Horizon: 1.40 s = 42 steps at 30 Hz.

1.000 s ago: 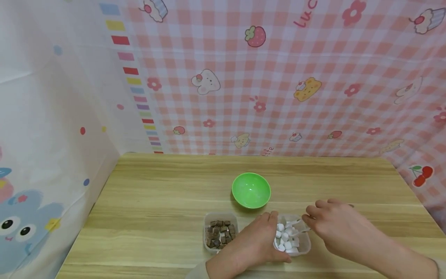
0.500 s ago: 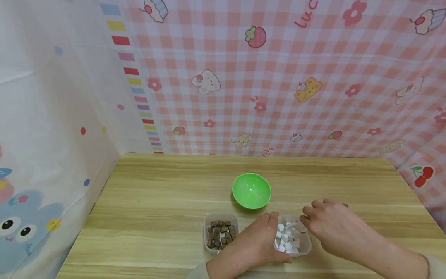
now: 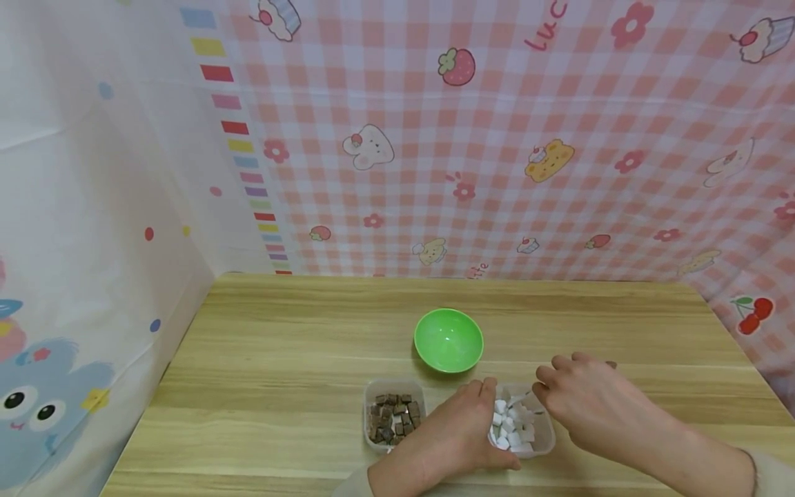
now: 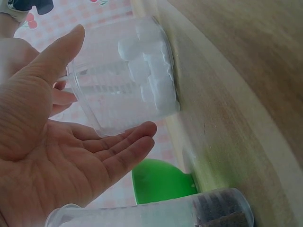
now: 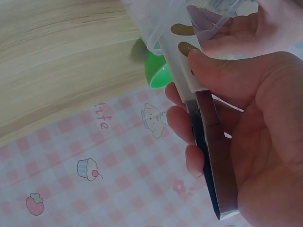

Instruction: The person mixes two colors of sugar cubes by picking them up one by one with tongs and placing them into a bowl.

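Note:
White marshmallow-like cubes lie in a clear plastic tub at the table's front. My left hand holds this tub, its thumb on the near side and fingers on the far side. From the right, my right hand grips a pair of metal tongs, thumb on one arm and fingers along the other. The tongs have white ends with gold-brown ovals. Their tips reach down into the tub among the cubes, and in the left wrist view they show through the tub's wall.
Just left of my left hand stands a second clear tub with dark brown cubes, partly covered by that forearm. A green bowl sits behind the two tubs. A checked cloth hangs along the table's back edge.
My right hand has shifted slightly left with the tongs, whose tips stay inside the tub of white cubes. The left hand keeps its place on that tub.

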Each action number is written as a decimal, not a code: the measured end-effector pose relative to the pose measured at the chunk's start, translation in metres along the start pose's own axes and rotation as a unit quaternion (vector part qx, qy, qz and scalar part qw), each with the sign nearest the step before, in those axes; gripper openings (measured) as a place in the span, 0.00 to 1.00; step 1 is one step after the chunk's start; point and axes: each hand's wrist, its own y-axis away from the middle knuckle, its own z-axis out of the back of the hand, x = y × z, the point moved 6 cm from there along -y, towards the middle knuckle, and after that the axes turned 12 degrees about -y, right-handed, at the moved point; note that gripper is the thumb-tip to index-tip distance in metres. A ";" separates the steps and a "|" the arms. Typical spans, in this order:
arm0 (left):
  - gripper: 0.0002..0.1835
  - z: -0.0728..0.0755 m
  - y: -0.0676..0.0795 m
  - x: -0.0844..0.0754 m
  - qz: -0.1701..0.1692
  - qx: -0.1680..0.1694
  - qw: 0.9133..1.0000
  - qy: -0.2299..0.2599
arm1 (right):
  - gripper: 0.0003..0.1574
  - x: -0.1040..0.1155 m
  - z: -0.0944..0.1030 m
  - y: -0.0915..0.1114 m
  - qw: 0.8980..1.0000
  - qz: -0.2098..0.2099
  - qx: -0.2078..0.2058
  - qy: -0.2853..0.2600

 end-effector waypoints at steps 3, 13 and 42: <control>0.55 0.000 0.000 0.000 -0.001 -0.002 1.000 -0.002 | 0.13 0.000 -0.001 0.000 1.000 -0.001 0.001 0.006; 0.57 0.000 0.001 0.000 0.006 0.005 1.000 -0.003 | 0.13 -0.002 -0.001 0.001 1.000 0.002 -0.001 -0.013; 0.53 0.001 0.000 -0.001 -0.001 -0.007 1.000 -0.010 | 0.17 0.005 0.001 0.002 0.999 0.035 -0.028 0.025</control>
